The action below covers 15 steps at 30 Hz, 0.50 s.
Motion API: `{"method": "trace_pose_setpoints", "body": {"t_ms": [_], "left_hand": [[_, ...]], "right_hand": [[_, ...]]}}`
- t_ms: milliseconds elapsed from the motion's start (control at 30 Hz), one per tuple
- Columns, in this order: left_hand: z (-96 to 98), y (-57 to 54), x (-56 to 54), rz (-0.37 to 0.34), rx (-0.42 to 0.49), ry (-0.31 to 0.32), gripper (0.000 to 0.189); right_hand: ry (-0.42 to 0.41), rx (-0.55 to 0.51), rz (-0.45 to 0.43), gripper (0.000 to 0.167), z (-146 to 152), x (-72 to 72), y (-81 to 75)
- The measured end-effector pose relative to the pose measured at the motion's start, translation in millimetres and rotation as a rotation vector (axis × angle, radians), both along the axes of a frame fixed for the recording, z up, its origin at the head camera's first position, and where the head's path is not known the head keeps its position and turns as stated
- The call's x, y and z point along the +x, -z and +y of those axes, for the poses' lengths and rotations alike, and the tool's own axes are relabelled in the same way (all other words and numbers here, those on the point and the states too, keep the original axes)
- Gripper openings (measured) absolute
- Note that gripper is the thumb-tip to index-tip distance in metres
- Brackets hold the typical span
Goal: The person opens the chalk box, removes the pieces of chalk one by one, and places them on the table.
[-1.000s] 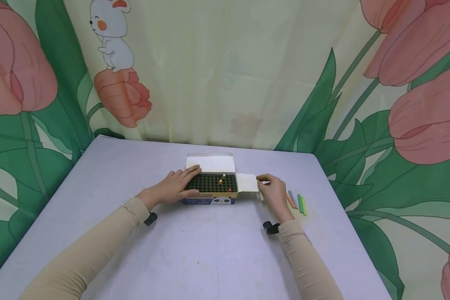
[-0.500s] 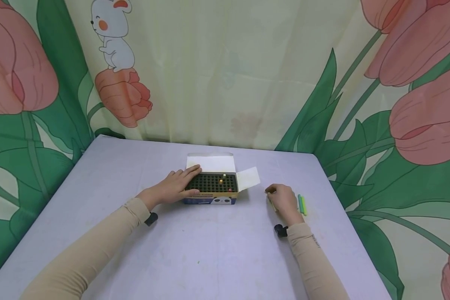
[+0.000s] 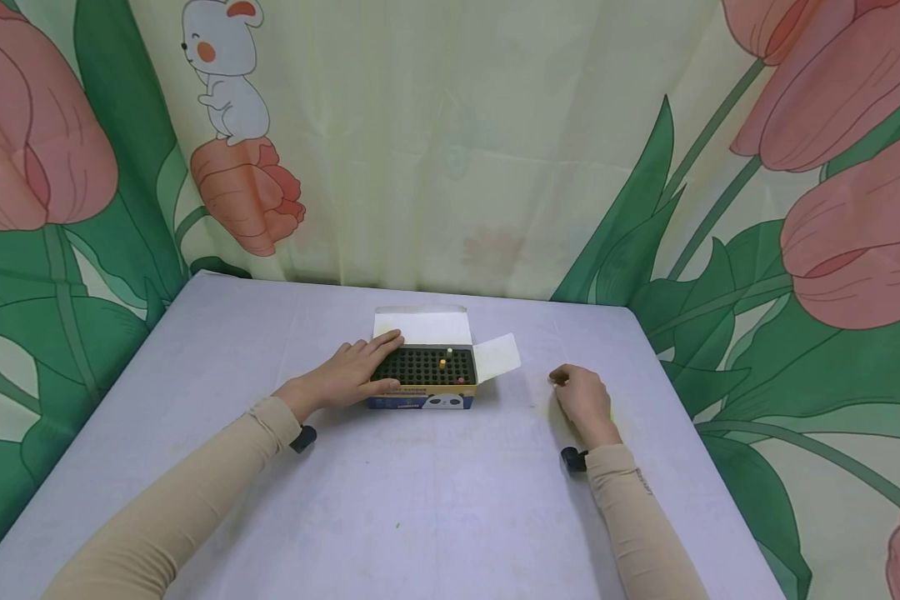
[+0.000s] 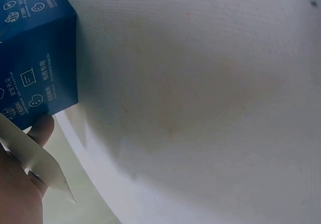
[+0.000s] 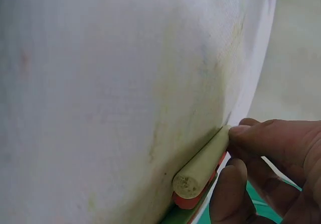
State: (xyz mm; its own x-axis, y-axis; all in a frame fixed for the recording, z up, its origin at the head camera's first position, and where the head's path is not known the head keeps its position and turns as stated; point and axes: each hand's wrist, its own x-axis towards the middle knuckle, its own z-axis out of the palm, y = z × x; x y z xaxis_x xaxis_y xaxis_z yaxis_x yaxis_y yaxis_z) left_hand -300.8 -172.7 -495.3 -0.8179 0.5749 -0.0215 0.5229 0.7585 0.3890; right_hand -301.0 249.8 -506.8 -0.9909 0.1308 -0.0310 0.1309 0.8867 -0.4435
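Note:
A blue and yellow chalk box (image 3: 420, 400) with a panda face on its front stands mid-table, its lid flaps raised. Its black insert of round holes (image 3: 412, 367) holds a few chalk sticks. My left hand (image 3: 348, 372) rests across the box's left end, fingers extended toward the back edge and thumb at the front; in the left wrist view a pale flap (image 4: 37, 158) covers part of it. To the right, my right hand (image 3: 581, 400) pinches the end of a pale yellow chalk stick (image 5: 200, 166), which lies low alongside a red-orange chalk (image 5: 185, 202).
A green chalk (image 5: 175, 216) shows beside the red-orange one in the right wrist view; in the head view the right hand mostly hides these sticks. The white side flap (image 3: 497, 357) juts out from the box's right end. Behind the table hangs a tulip-printed curtain (image 3: 495, 167).
My right hand has moved from the box's side flap rightward with the pale yellow chalk to the loose sticks, now covering them. The side flap has tilted up. The left hand stays put.

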Motion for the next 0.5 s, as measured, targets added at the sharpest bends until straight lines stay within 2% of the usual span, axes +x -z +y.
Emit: {"method": "trace_pose_setpoints", "body": {"t_ms": [267,500], "left_hand": [[-1.8,1.9,-0.4,0.006,0.004,0.000,0.086],[-0.6,-1.6,-0.1,-0.002,0.003,0.004,0.085]], "right_hand": [[0.024,-0.031,0.019,0.026,-6.0,-2.1,-6.2],[-0.003,-0.114,0.166,0.024,-20.9,-4.2,-35.6]]}}
